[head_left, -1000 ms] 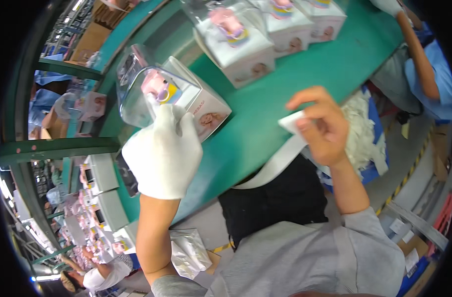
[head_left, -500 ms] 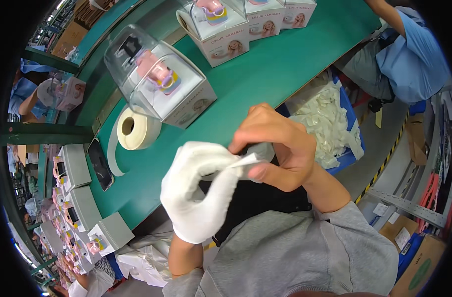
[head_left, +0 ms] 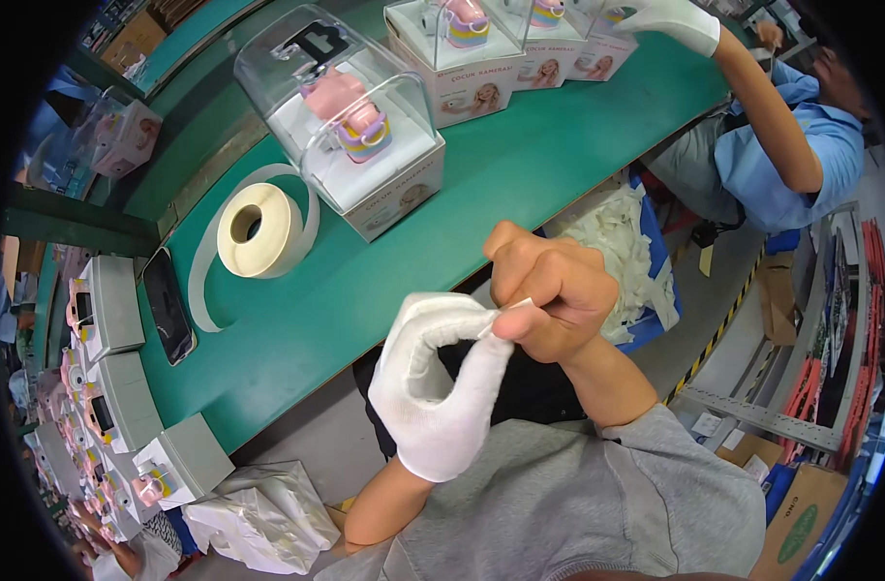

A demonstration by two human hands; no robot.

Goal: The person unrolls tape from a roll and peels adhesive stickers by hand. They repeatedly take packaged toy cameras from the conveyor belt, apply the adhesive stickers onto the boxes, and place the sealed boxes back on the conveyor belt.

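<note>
My left hand [head_left: 435, 387], in a white glove, curls into a ring with thumb and forefinger pinched together. Its fingertips meet those of my bare right hand [head_left: 564, 295], which is closed, the thumb pressed on a small white sticker-like piece [head_left: 523, 304]. Both hands are in front of the bench edge, above my lap; most of the piece is hidden by fingers. Beyond them on the green bench [head_left: 365, 300] lies a roll of white labels [head_left: 286, 237] with its strip curling loose. Nearby stands a white box [head_left: 396, 201] with a clear cover over a pink toy camera.
More boxed toy cameras [head_left: 472, 92] stand farther back, where a co-worker's gloved hand [head_left: 675, 21] reaches. A phone [head_left: 168, 305] lies at the left edge. Grey-white boxes [head_left: 123, 402] stack at left. A blue bin [head_left: 667, 281] of backing scraps sits beyond my right hand.
My hands have drawn closer, and my right fingers are folded more tightly around the small piece. A co-worker's gloved hand has come to the far boxes. The whole view has shifted.
</note>
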